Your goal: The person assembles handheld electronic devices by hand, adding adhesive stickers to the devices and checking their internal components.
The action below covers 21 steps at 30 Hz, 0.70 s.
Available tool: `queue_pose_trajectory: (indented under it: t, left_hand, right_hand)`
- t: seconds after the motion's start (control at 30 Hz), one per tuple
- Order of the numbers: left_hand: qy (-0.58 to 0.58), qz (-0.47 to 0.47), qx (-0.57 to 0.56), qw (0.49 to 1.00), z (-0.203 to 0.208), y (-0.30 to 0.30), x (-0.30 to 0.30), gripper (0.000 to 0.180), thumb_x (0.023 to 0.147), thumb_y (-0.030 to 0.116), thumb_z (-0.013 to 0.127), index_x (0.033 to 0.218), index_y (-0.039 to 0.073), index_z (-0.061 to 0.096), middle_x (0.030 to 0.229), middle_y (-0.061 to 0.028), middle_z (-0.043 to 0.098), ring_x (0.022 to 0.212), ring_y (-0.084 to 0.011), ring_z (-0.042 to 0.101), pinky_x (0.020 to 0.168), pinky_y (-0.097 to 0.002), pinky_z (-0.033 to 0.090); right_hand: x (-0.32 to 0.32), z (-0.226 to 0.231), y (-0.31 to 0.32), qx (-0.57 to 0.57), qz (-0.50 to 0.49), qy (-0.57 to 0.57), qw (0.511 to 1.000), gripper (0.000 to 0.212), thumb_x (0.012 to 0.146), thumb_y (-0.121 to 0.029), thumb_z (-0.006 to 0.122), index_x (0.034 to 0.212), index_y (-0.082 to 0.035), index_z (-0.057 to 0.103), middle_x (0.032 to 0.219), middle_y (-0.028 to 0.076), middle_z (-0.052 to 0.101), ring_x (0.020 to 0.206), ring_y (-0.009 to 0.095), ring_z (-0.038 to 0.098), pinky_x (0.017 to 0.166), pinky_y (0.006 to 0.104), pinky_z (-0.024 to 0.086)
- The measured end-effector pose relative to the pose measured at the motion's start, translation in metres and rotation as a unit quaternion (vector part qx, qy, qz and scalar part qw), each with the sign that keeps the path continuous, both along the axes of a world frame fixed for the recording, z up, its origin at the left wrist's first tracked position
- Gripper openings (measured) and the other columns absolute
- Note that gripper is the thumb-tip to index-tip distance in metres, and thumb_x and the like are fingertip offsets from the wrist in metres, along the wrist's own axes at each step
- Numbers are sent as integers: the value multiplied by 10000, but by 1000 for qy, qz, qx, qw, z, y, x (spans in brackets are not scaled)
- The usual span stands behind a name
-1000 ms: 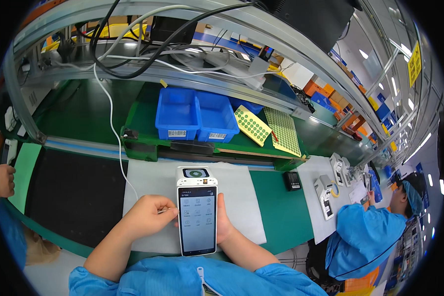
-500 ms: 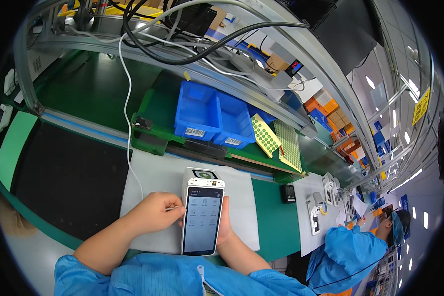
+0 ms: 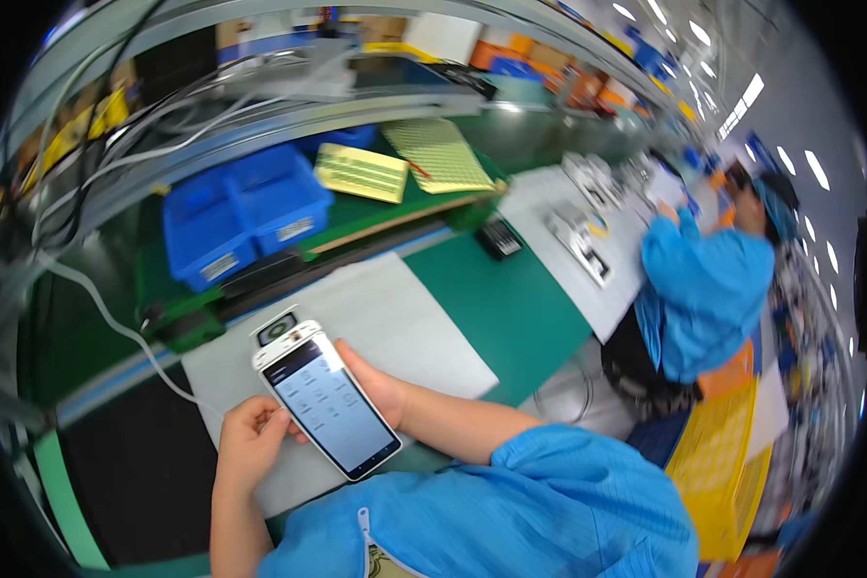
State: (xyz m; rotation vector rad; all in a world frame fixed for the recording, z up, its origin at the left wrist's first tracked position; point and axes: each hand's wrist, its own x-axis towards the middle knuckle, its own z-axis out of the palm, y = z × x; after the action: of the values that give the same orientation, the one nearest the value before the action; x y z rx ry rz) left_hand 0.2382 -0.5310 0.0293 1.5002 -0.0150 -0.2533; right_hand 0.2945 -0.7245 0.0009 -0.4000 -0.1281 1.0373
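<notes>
White-cased, the handheld terminal (image 3: 333, 409) is gripped at the frame's lower centre by the right hand (image 3: 378, 390), while the left hand (image 3: 249, 441) is curled near its edge, anything pinched unclear; a drop could be caused by loosened right-hand support.

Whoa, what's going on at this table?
Someone is holding up a white handheld device in their right hand, over a pale mat. Its screen is lit and shows rows of little icons. Their left hand is beside the device's left edge, fingers bunched together; it's too blurry to tell if they pinch anything. Past the mat are blue bins. Another person in blue is over to the right.
</notes>
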Motion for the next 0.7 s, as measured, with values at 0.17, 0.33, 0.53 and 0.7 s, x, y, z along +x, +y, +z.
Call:
queue_pose_trajectory:
  t: [0.17, 0.33, 0.53, 0.7]
  left_hand:
    - [-44, -22, -31, 998, 8, -14, 1, 94, 869, 29, 526, 830, -53, 550, 730, -103, 611, 642, -145, 595, 622, -259, 483]
    - [-98, 43, 167, 980, 14, -11, -4, 158, 869, 54, 548, 980, -51, 589, 725, -62, 605, 644, -85, 539, 602, -230, 439]
    - [-84, 84, 268, 956, -2, -13, -3, 243, 841, 105, 574, 1057, 9, 625, 723, -85, 593, 631, -138, 539, 600, -285, 436]
    - [-132, -40, 438, 888, -1, -12, -5, 323, 782, 184, 617, 1087, 77, 628, 824, -148, 545, 778, -326, 558, 699, -385, 456]
  right_hand:
    - [-1, 11, -14, 35, 82, 13, 996, 850, 804, -755, 215, 1233, -83, 509, 1065, 207, 596, 919, 316, 619, 813, 407, 507]
    - [-12, 22, -44, 69, 35, 52, 996, 868, 811, -740, 242, 1319, -59, 420, 1204, 242, 518, 1043, 393, 554, 903, 463, 451]
    - [2, 67, -109, -400, -226, -200, 865, 750, 853, -558, 484, 1361, -30, 325, 1208, 195, 527, 1045, 337, 556, 911, 422, 439]
    - [22, 77, -92, -770, -181, -404, 460, 967, 757, -496, 628, 1427, -37, 103, 1265, 220, 479, 1105, 352, 520, 885, 406, 447]
